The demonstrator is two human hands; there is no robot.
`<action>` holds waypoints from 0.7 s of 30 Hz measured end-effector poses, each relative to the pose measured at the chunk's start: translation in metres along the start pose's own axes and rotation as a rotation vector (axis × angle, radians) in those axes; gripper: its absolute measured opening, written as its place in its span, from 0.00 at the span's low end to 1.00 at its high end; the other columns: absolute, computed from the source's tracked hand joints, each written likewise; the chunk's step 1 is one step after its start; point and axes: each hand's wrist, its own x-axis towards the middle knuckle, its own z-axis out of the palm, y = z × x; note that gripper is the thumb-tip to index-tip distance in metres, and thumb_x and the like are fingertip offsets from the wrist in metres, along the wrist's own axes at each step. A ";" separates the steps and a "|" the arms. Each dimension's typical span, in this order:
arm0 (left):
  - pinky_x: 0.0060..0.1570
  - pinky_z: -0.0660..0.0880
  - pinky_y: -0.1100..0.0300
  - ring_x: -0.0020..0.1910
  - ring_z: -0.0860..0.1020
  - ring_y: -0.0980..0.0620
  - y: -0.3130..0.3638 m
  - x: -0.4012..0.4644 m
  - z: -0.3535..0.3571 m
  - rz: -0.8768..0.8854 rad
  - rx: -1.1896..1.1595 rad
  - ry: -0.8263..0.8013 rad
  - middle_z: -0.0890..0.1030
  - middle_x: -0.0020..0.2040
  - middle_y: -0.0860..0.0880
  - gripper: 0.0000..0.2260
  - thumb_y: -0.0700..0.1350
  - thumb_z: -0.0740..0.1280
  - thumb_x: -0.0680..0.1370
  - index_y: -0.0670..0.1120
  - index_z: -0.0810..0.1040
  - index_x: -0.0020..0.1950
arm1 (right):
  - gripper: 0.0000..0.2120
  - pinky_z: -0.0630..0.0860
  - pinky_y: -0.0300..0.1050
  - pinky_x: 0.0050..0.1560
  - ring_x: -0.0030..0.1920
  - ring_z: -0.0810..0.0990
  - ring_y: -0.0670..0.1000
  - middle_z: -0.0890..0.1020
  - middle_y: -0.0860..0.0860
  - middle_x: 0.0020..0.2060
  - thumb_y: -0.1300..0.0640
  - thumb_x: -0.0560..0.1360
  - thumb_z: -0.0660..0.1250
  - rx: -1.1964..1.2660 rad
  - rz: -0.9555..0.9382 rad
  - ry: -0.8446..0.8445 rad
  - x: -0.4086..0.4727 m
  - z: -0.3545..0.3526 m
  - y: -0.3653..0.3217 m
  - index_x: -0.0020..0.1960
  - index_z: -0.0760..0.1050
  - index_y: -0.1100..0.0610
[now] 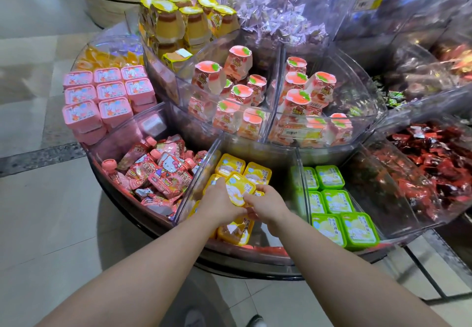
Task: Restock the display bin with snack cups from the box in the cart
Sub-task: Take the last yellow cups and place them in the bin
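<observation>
Both your hands are in the yellow compartment of the display bin [196, 173], front tier, between the pink pouches [163, 176] on its left and the green cups [334, 199] on its right.

Left hand [217, 202]: fingers curled round the left edge of one yellow snack cup [238, 188], tilted up with its lid facing you.
Right hand [265, 202]: fingertips pinch the same cup's lower right corner. More may be held beneath; cannot tell.

Other yellow cups: two flat at the back of the compartment, one near the front wall under your wrists. Compartment looks only partly filled. Box and cart are out of view.

Handling, as a judgement:
- Small sealed plastic tub with a film lid; likely light, fairly stiff at the rim, softer in the side walls.
- Glossy film looks slippery; grip by the rim corners or opposite side walls, not on the lid.
- Pressing the film risks denting or puncturing it.
- Lay it flat, lid up, snug beside the back pair so the rows match the green ones.
</observation>
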 end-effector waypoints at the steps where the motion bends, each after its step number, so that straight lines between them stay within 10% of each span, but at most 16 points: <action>1: 0.57 0.73 0.53 0.65 0.71 0.45 -0.001 0.002 -0.002 0.007 0.008 0.009 0.69 0.68 0.43 0.44 0.57 0.78 0.63 0.46 0.61 0.72 | 0.27 0.81 0.56 0.48 0.37 0.80 0.56 0.83 0.60 0.45 0.61 0.72 0.68 0.031 0.004 0.003 0.002 0.001 0.000 0.70 0.65 0.57; 10: 0.58 0.75 0.50 0.61 0.74 0.48 -0.020 -0.003 -0.015 0.027 0.045 -0.050 0.75 0.65 0.49 0.38 0.62 0.73 0.62 0.49 0.67 0.68 | 0.25 0.79 0.46 0.41 0.38 0.80 0.51 0.83 0.55 0.47 0.60 0.74 0.65 0.051 -0.107 0.201 0.029 0.021 -0.035 0.71 0.69 0.52; 17: 0.70 0.62 0.57 0.75 0.60 0.49 -0.026 -0.007 -0.021 0.140 0.115 -0.091 0.59 0.77 0.48 0.39 0.55 0.70 0.74 0.45 0.53 0.78 | 0.26 0.72 0.35 0.38 0.52 0.74 0.47 0.76 0.52 0.60 0.62 0.78 0.64 0.074 -0.121 0.198 0.040 0.031 -0.041 0.74 0.63 0.53; 21: 0.71 0.61 0.55 0.74 0.62 0.49 -0.019 -0.002 -0.025 0.236 0.164 -0.072 0.62 0.76 0.48 0.32 0.50 0.66 0.78 0.46 0.56 0.78 | 0.24 0.78 0.44 0.45 0.52 0.77 0.49 0.79 0.52 0.57 0.57 0.75 0.68 -0.078 -0.179 0.256 0.035 0.032 -0.038 0.70 0.66 0.52</action>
